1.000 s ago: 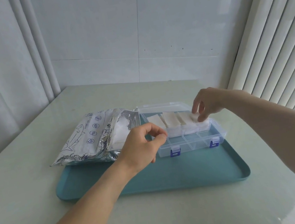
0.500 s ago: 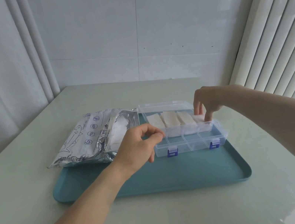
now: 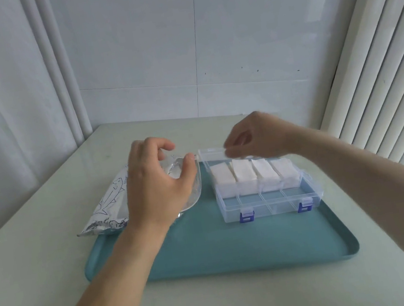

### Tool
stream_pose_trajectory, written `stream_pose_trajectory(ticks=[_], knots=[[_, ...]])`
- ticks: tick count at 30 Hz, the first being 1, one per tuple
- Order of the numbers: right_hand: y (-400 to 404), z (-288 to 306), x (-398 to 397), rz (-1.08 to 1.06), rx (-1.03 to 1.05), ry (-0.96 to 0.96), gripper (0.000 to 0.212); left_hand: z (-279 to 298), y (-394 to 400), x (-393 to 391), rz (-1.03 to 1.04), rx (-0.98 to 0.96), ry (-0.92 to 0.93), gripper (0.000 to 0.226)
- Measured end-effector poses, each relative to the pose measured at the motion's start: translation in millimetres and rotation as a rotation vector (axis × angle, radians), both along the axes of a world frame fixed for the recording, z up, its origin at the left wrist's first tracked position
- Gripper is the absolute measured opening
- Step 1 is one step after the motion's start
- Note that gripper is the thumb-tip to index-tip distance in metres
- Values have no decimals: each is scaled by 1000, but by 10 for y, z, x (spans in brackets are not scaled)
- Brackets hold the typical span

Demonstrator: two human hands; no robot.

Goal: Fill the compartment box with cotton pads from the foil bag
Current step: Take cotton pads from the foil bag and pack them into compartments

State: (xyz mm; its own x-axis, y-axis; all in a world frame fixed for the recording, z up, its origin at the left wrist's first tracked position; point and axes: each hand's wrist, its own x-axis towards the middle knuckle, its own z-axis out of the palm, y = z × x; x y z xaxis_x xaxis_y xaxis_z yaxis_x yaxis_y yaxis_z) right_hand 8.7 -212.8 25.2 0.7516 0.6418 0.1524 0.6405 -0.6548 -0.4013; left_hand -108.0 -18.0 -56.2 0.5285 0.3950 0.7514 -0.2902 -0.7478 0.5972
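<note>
Pale worktop point(image 3: 55, 271) carries a teal tray point(image 3: 239, 253). My left hand point(image 3: 158, 184) curls loosely over the foil bag point(image 3: 108, 206). My right hand point(image 3: 254, 138), blurred, pinches the compartment box point(image 3: 270, 200) lid point(image 3: 213, 152).

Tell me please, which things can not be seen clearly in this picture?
- Foil bag mouth, head view: the left hand covers it, so pads remaining inside are unknown.
- Right hand fingertips: motion blur, over the compartment box lid; grip unclear.
- Front row of compartments: too small and clear to tell if empty.
- Bag print: too small to read.
</note>
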Motion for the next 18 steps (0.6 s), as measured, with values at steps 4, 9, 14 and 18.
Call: stream_pose_trajectory(ticks=[4,9,14,18], knots=[[531,-271,-325,94,12,113,37,-121,370,132,192,-1,549,35],[951,-549,-422,-17,-10,99,34,-116,579,118,126,-222,519,44],[1180,-711,-469,-110,-40,81,38,-153,615,154,133,-229,508,36],[1279,-768,-552,-222,74,29,20,-161,615,157,140,-238,497,38]])
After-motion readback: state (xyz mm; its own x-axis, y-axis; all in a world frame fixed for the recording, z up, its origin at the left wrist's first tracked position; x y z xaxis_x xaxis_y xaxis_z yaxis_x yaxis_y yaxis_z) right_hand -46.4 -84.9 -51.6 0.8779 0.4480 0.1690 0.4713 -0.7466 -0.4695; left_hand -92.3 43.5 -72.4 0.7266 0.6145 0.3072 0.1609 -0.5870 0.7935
